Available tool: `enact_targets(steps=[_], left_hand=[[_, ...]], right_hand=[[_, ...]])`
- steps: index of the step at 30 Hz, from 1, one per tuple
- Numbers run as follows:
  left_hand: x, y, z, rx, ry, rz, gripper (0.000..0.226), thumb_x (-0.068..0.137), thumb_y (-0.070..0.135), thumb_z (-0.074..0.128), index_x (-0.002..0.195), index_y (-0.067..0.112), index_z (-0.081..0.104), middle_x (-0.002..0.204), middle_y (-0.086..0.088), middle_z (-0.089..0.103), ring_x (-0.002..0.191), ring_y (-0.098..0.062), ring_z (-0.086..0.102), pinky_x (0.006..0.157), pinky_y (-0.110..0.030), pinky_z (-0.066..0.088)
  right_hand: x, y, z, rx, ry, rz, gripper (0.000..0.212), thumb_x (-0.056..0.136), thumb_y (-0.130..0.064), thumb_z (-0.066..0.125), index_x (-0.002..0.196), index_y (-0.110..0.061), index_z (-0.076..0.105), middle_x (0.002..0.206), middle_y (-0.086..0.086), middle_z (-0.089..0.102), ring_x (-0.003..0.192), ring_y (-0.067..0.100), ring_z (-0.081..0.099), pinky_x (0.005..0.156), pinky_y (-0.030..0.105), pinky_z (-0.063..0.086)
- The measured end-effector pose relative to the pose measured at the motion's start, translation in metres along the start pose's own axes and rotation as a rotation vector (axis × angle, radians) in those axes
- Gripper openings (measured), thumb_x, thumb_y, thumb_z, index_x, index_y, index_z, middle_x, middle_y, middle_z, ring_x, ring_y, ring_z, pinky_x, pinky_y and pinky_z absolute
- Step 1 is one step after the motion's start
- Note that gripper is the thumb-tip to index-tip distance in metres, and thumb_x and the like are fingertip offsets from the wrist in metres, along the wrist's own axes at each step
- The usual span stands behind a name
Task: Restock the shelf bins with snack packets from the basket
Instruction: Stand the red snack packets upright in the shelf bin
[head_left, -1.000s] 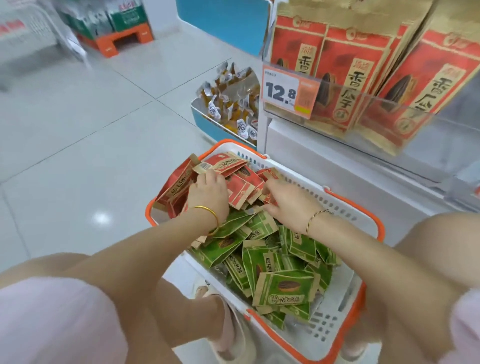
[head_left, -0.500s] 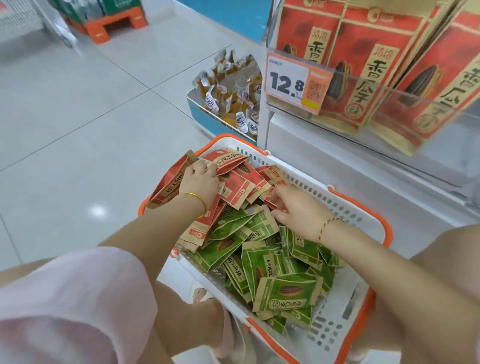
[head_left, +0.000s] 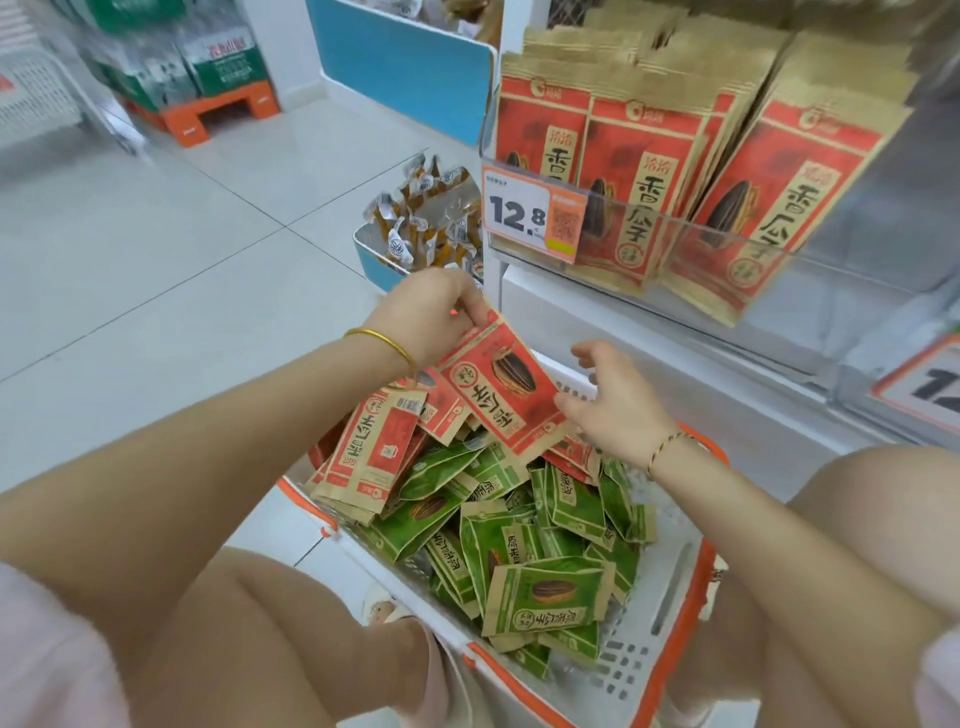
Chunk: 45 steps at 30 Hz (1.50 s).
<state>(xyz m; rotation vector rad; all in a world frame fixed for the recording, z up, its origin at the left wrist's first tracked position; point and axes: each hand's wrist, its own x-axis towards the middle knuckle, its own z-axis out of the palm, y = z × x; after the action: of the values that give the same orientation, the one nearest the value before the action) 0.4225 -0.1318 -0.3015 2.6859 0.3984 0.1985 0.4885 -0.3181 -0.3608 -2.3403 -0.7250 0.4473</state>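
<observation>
**Red packets picked out, shelf bin next**

Head view: The left hand (head_left: 431, 312) pinches a red packet (head_left: 509, 384) by its top edge and holds it above the far edge of the basket (head_left: 649, 670). There may be more packets behind it. The right hand (head_left: 618, 410) is unclenched, fingers loose and spread, their tips at the packet's lower corner but not closed round it.

This looks like the picking step, sorting red from green. More red packets (head_left: 379, 447) lean in the basket's far-left corner, while green packets (head_left: 545, 597) fill its middle and near side.

The next move probably calls for squaring the bunch with both hands, then carrying it up to the clear shelf bin (head_left: 779, 260), where large red bags (head_left: 639, 171) stand upright.

The bags read 洽洽 and 香瓜子 beside a sunflower seed. The price tag (head_left: 519, 213) on the bin's left front corner reads 12.8 and carries a QR code.
</observation>
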Motion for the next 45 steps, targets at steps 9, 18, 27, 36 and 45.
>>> enact_targets(steps=[9,18,27,36,45], left_hand=[[0.002,0.063,-0.011,-0.178,-0.234,0.116,0.029,0.089,0.019,0.062,0.116,0.018,0.053,0.119,0.000,0.051,0.096,-0.011,0.054,0.078,-0.015,0.042],[0.025,0.131,-0.019,0.138,-0.557,0.437,0.035,0.085,0.038,0.065,0.111,0.015,0.064,0.101,0.000,0.063,0.089,-0.016,0.059,0.072,-0.021,0.046],[0.052,0.137,-0.048,-0.442,-0.365,0.169,0.025,0.091,0.033,0.058,0.104,0.012,0.065,0.093,-0.006,0.072,0.085,-0.022,0.070,0.083,-0.036,0.054],[0.054,0.160,-0.030,-0.716,0.025,0.259,0.014,0.094,0.015,0.055,0.107,0.016,0.060,0.090,0.007,0.061,0.074,0.003,0.058,0.066,-0.014,0.049],[0.060,0.148,-0.005,0.112,0.562,0.591,0.029,0.078,0.011,0.049,0.099,0.012,0.069,0.121,-0.008,0.059,0.117,-0.029,0.044,0.093,-0.042,0.036]], right_hand=[[-0.036,0.006,-0.070,0.283,-0.197,0.019,0.007,0.087,-0.019,0.066,0.093,-0.020,0.063,0.088,-0.001,0.070,0.072,0.007,0.066,0.065,0.016,0.053],[-0.060,-0.008,-0.131,-0.064,0.072,-0.066,0.028,0.077,-0.026,0.075,0.102,-0.021,0.065,0.095,-0.004,0.069,0.087,0.010,0.065,0.082,0.031,0.054],[-0.070,-0.012,-0.161,0.417,0.833,-0.062,0.061,0.089,-0.018,0.062,0.140,-0.010,0.031,0.133,0.005,0.044,0.100,0.007,0.058,0.075,0.010,0.052],[-0.029,-0.025,-0.167,0.876,0.614,-0.046,0.027,0.090,-0.009,0.061,0.113,-0.008,0.048,0.098,0.001,0.066,0.071,0.008,0.067,0.050,0.026,0.052],[-0.004,-0.016,-0.172,0.154,0.784,-0.015,0.030,0.084,-0.012,0.067,0.110,-0.013,0.052,0.101,-0.003,0.061,0.091,0.012,0.059,0.073,0.019,0.042]])
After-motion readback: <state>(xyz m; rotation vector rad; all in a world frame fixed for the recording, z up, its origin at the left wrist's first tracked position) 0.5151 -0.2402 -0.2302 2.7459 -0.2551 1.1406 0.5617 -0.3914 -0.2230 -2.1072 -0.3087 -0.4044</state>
